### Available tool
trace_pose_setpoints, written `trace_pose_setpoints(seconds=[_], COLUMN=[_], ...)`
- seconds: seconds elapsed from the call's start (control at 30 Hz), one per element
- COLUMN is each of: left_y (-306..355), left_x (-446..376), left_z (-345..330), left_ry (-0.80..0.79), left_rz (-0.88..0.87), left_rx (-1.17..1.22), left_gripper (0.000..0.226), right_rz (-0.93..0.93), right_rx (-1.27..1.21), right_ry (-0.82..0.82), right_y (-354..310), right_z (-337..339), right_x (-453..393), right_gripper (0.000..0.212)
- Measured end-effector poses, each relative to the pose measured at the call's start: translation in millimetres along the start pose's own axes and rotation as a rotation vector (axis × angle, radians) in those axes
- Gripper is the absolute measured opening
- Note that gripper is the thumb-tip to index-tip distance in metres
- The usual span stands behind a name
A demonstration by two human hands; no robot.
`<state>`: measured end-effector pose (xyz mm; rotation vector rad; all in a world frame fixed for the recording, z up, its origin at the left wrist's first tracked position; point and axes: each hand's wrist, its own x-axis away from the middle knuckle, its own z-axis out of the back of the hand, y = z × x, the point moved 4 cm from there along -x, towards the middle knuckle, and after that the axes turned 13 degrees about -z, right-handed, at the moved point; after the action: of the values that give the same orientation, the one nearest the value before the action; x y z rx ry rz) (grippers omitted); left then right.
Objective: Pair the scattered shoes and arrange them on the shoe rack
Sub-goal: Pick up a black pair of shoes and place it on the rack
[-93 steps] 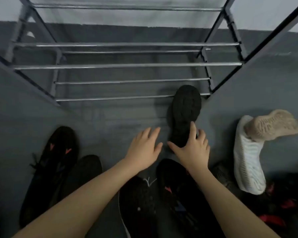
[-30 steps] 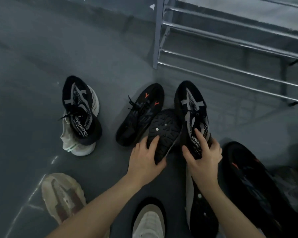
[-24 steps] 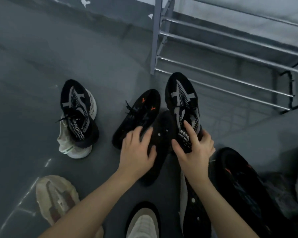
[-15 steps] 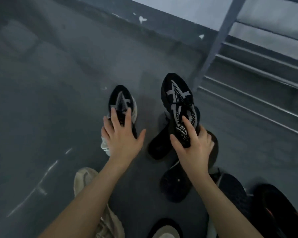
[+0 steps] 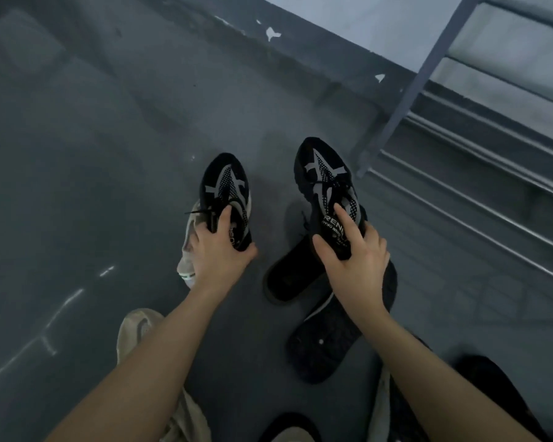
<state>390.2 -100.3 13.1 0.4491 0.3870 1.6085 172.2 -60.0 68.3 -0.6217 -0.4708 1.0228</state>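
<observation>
Pairing step: left hand (image 5: 219,250) gripping black mesh sneaker with grey stripes (image 5: 225,194); right hand (image 5: 353,253) gripping its twin (image 5: 328,183). Next, probably: side by side onto grey metal shoe rack (image 5: 428,68) beyond right fingertips.

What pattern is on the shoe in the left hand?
Black knit sneaker with grey strap markings and dotted mesh; head view.

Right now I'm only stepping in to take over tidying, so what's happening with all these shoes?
A person is matching a pair. The left hand grips one black sneaker with grey stripes, and the right hand grips its twin. Both point toward the wall, apart, not yet on the shoe rack at the right. Other shoes lie on the floor, including an upturned black shoe and a beige one.
</observation>
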Motion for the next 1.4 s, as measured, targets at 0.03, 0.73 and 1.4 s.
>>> trace_pose_setpoints(seconds=[0.03, 0.73, 1.4], left_y=[7.4, 257.9, 282.1], left_x=[2.9, 57.5, -32.4], left_z=[3.1, -44.5, -126.5], left_ry=[0.045, -0.015, -0.048], left_rz=[-0.009, -0.526, -0.638], left_rx=[0.092, 0.444, 0.304], left_gripper=[0.086, 0.060, 0.058], right_rz=[-0.002, -0.091, -0.218], right_rx=[-0.012, -0.075, 0.033], right_ry=[0.000, 0.252, 0.262], right_y=[3.1, 128.5, 183.0], right_z=[9.1, 187.9, 150.5], right_x=[-2.5, -6.0, -94.2], right_gripper=[0.059, 0.051, 0.047])
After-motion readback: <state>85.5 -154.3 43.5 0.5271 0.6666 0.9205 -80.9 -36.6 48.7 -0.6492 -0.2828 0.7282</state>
